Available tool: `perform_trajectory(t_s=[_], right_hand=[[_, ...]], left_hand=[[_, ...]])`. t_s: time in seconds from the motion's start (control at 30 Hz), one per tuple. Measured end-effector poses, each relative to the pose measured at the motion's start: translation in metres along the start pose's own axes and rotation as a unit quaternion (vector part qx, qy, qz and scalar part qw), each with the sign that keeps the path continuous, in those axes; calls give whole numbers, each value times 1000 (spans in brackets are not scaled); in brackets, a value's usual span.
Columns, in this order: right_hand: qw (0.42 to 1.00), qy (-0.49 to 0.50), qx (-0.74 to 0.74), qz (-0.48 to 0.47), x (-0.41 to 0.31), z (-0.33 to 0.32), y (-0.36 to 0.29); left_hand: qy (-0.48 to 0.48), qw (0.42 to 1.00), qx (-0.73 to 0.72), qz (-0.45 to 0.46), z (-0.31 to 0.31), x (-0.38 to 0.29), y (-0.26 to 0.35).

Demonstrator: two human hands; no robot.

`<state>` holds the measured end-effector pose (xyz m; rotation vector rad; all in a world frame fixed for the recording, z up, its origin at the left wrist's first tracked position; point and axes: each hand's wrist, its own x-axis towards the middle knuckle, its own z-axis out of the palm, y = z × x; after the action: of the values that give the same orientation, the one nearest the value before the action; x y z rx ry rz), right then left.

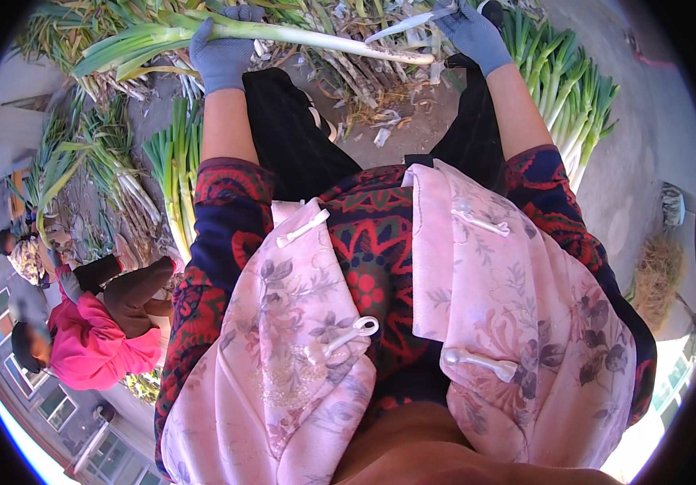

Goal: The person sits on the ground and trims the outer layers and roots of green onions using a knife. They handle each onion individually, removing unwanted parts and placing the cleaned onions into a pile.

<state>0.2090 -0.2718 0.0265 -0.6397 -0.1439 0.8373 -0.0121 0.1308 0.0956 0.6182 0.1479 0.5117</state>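
My left hand [225,54], in a grey knit glove, is closed around a long green onion [299,39] near where its leaves meet the white stalk. The leaves point left and the pale root end points right. At the upper right, my gloved right hand [466,33] pinches a thin whitish strip of peeled outer skin [408,24], whose tip hangs at the stalk near its root end. Part of the right hand's fingers is cut off by the frame's top edge. Beneath the onion lie unpeeled stalks [354,76] with brown, dry outer layers.
Clean green onions lie in a bundle at the right [560,91] and another at the left [178,170]. Untrimmed bundles [117,163] spread farther left. A co-worker in a pink top [102,339] sits at the left, another person [26,257] beyond. Skin scraps [382,137] litter the ground.
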Motion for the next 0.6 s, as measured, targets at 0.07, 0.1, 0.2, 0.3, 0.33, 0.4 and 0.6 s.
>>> perform_trajectory(t_s=[0.07, 0.1, 0.2, 0.3, 0.33, 0.4, 0.6], right_hand=[[1000, 16, 23, 6, 0, -14, -4], [999, 27, 31, -4, -4, -16, -5], [996, 57, 55, -33, -18, -19, -8], [996, 62, 55, -29, -32, -18, -17], [997, 61, 50, -22, -36, -20, -21], [993, 63, 59, -74, -45, -25, -24], [982, 117, 52, -135, -79, -53, -49]], left_hand=[[6, 1000, 0, -13, -13, 8, 1], [9, 1000, 0, -20, -11, 7, 1], [-38, 997, -66, -34, -8, -1, 0], [15, 999, -37, -17, -14, 4, 2], [10, 999, -47, -26, -20, 6, 4], [-3, 998, -48, -36, -29, 8, 8], [48, 997, -51, -20, -20, -1, 11]])
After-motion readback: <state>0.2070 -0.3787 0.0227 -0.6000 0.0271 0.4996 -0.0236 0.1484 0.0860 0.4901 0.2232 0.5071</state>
